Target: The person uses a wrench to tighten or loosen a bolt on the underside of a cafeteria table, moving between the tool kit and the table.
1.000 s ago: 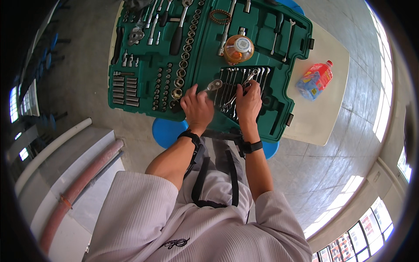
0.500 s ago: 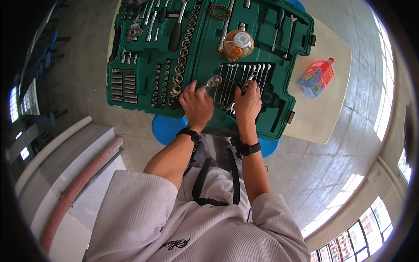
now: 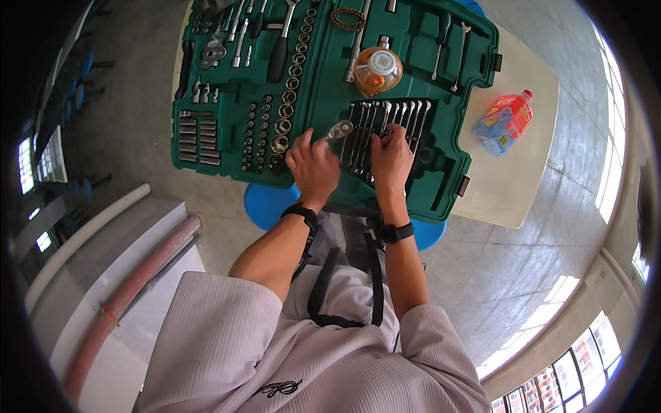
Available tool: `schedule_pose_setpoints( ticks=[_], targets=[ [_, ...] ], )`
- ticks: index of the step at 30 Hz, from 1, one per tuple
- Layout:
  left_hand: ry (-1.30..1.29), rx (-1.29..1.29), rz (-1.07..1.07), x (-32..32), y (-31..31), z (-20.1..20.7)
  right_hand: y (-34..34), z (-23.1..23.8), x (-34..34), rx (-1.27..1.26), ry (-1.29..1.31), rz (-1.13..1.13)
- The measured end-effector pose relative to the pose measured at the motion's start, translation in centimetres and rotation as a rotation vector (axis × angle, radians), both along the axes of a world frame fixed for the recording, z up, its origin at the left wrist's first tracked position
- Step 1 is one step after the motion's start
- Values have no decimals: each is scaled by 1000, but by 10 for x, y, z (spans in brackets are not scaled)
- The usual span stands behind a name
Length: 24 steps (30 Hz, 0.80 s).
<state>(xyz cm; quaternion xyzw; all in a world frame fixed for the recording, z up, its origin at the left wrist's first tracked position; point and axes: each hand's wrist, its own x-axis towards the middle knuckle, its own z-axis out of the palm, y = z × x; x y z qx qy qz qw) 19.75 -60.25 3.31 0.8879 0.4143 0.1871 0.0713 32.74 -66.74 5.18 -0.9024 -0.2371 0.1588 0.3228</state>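
My left hand (image 3: 315,168) is closed round the handle of a ratchet (image 3: 341,129), whose round metal head sticks out past my fingers to the right. Under the fingers most of the handle is hidden. Over the row of combination wrenches (image 3: 365,131) in the green tool case (image 3: 330,89), the fingers of my right hand (image 3: 392,162) pinch together on a combination wrench; they hide much of it. To the left of my left hand a curved line of sockets (image 3: 283,126) sits in the case.
An orange-filled round bottle (image 3: 377,72) and a beaded bracelet (image 3: 348,19) lie on the case. A red-labelled plastic bottle (image 3: 504,122) is on the pale table (image 3: 513,186) at right. Blue stools (image 3: 268,205) stand under the near edge. A red pipe (image 3: 134,299) runs at lower left.
The wrench at my right fingertips, which slanted across the row with its ring end showing, is now mostly covered by my fingers. My left hand keeps the ratchet in nearly the same place.
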Motion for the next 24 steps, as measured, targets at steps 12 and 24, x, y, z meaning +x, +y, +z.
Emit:
schedule_pose_setpoints(
  ticks=[12,24],
  targets=[
    [-15,32,4,1,1,1,-1,-10,-13,8,-259,123],
    [-5,57,9,-1,1,-1,-25,16,6,-206,5,467]
  ],
)
